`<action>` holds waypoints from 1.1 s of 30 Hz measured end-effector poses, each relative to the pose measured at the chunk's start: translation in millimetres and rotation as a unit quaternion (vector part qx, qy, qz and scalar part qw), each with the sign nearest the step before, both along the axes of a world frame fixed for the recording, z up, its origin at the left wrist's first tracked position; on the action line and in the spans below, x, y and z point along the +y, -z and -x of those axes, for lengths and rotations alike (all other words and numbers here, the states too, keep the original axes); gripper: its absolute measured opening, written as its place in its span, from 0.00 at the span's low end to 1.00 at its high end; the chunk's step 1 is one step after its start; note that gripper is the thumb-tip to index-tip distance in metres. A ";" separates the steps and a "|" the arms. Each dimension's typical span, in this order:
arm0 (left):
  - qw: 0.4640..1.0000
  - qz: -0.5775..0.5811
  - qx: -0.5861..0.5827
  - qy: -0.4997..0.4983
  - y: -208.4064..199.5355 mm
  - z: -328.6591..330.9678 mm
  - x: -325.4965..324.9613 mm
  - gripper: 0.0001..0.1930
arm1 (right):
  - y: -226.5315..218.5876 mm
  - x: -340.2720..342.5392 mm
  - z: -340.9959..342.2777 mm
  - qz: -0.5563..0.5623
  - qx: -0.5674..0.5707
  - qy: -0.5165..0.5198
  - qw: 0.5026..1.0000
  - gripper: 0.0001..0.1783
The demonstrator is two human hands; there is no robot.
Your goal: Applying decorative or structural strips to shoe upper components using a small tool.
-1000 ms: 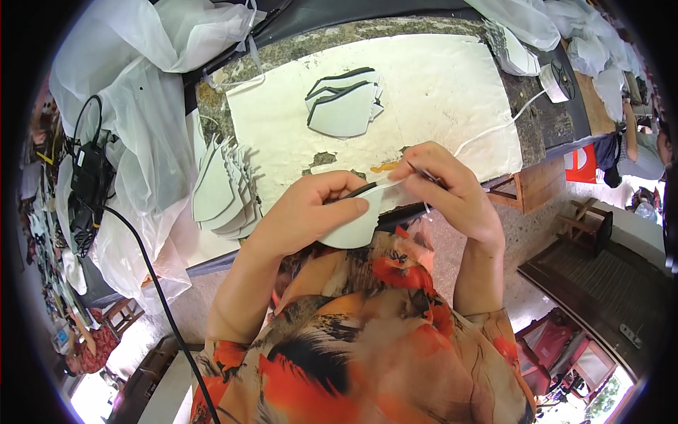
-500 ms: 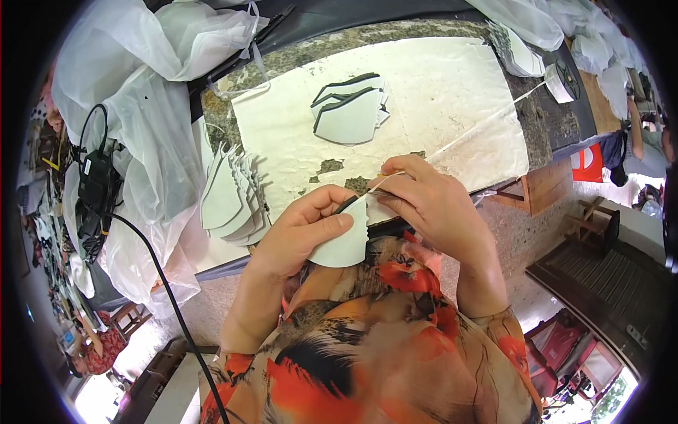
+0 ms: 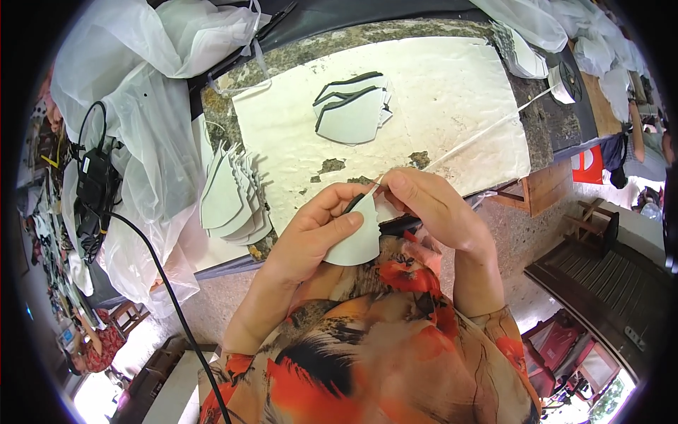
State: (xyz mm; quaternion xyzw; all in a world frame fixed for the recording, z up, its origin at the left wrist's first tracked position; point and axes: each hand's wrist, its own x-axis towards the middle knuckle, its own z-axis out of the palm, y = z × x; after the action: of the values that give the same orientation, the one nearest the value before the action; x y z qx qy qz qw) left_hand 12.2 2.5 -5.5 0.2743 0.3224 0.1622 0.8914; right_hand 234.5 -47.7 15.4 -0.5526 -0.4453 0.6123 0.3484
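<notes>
Cluttered workshop, worn mottled worktable (image 3: 547,116) with a dark edge and a large creased cream sheet (image 3: 438,92) on top, patches torn through near the hands. Far left: co-worker in red patterned clothing (image 3: 101,344), near a brown wooden stool (image 3: 127,319). Then black box-shaped adapter (image 3: 97,177) lying against crumpled translucent white plastic bags (image 3: 152,138); thin black cable (image 3: 161,267) runs down from it to the lower edge. Next, fanned stack of white curved scallop-edged pieces (image 3: 229,201) at the sheet's left edge.

Left hand (image 3: 314,230) grasps one white curved flat piece with black edging (image 3: 359,244), thumb on its face, fingers bent behind. That piece is in front of the table's near edge, above the lap, tilted. Beyond it, small overlapping pile of white black-edged pieces (image 3: 349,119) on the sheet.

Right hand (image 3: 427,205): thumb and forefinger pinched on narrow white tape (image 3: 473,145) by the piece's upper right corner; other fingers curled, cannot tell if they hold anything. Tape stretches right to a white reel with black side (image 3: 565,83). Just beyond the reel, second stack of white scallop-edged pieces (image 3: 521,53). Under the table's right end, brown wooden frame (image 3: 542,191).
</notes>
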 end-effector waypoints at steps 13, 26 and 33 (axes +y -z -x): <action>1.000 -0.003 -0.011 -0.026 -5.4 0.7 0.3 0.18 | 13.4 1.3 9.4 0.097 0.104 0.087 0.986 0.21; 0.755 -0.607 0.250 -0.004 -41.6 45.7 4.8 0.12 | 3.9 4.9 21.9 0.073 0.034 0.104 0.991 0.10; 0.550 -0.678 0.476 -0.104 -49.4 90.4 44.2 0.13 | 22.0 13.8 13.2 -0.011 -0.071 0.173 0.982 0.14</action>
State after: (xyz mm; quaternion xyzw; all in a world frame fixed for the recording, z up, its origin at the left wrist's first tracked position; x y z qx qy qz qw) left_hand -78.2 46.8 43.9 0.7993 0.5197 0.2702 0.1343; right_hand 221.3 -34.0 -6.6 -0.6596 -0.3733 0.4968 0.4228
